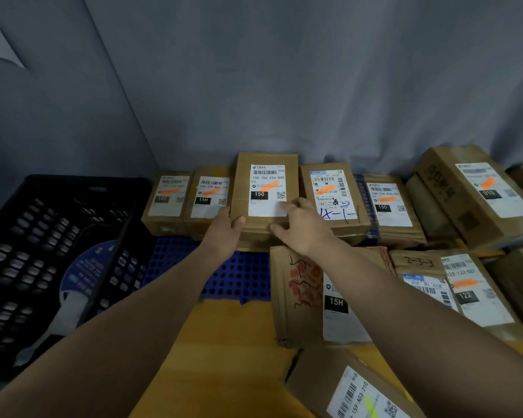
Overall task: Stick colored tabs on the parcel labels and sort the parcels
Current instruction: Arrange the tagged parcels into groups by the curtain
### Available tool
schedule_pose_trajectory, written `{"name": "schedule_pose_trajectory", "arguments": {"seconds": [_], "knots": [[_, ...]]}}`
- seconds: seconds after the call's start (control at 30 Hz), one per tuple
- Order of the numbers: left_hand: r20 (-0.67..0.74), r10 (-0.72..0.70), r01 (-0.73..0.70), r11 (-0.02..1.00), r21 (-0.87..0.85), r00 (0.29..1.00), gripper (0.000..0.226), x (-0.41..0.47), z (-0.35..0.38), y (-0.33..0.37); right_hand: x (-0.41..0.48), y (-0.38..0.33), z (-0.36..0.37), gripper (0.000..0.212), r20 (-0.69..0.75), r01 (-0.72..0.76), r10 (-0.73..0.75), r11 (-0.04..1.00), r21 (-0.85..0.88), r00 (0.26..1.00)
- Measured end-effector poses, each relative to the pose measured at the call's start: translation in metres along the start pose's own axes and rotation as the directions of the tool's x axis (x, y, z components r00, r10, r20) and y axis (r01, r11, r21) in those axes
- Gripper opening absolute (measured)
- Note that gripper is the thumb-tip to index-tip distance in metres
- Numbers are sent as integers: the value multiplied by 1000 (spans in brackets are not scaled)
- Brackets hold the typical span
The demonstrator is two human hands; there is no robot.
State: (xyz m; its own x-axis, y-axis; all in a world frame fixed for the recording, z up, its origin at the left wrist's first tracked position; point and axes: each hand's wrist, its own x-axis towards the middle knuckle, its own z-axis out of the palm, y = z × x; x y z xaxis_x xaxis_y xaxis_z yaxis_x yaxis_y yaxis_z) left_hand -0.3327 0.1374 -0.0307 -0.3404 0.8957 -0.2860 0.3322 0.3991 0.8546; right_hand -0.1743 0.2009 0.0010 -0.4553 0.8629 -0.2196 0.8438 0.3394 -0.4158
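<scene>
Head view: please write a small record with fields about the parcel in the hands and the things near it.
held parcel: brown box in the back row; label reads 150
orange tab: on its label
left hand: grips its near left corner
right hand: grips its near edge, fingers on the label
black crate: to the left

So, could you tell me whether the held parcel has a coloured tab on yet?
On: an orange tab crosses the label of the 150 parcel gripped by the left hand and right hand.

bottom parcel (320, 384): cut by frame edge | 15H parcel (293, 285): label (338, 321) partly behind forearm (390, 306)
</scene>
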Motion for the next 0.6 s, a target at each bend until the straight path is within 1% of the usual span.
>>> {"name": "schedule_pose_trajectory", "arguments": {"seconds": [0.07,0.13,0.17,0.2,0.23,0.27,0.3,0.33,0.37,0.43,0.47,0.5,0.6], "knots": [[56,-23,19,997,76,998,42,3,-8,-6,10,-7,1,65,56,-9,11,1000,-29,998],[122,-2,-16,988,153,993,43,5,-18,-13,21,-12,0,68,106,-31,34,999,-27,994],[135,20,-45,982,186,991,42,7,-24,-16,26,-15,0,70,128,-40,43,999,-21,991],[108,50,-76,964,254,993,41,10,-30,-19,29,-17,0,73,151,-51,53,999,-15,987],[43,90,-100,927,362,995,40,15,-37,-23,33,-19,0,76,169,-64,64,998,-9,984],[-19,124,-99,865,492,992,40,21,-43,-28,35,-19,0,77,178,-80,78,997,2,981],[-47,130,-75,788,611,990,43,27,-50,-33,36,-19,1,78,178,-101,96,995,24,979],[-37,92,-39,711,702,995,46,32,-57,-38,37,-19,2,77,166,-127,115,990,63,979],[-13,22,-4,645,764,1000,50,38,-63,-45,38,-19,4,77,147,-153,136,981,117,980],[33,-98,28,565,825,995,56,46,-69,-56,38,-21,9,84,120,-204,180,952,226,976],[42,-110,26,555,831,993,57,49,-69,-61,38,-23,12,89,104,-218,197,942,256,975],[43,-95,19,563,826,995,58,51,-70,-66,40,-26,17,90,78,-224,211,937,268,974],[-12,-17,20,637,771,1000,58,52,-70,-72,45,-31,23,81,-9,-233,248,921,313,969]]}}
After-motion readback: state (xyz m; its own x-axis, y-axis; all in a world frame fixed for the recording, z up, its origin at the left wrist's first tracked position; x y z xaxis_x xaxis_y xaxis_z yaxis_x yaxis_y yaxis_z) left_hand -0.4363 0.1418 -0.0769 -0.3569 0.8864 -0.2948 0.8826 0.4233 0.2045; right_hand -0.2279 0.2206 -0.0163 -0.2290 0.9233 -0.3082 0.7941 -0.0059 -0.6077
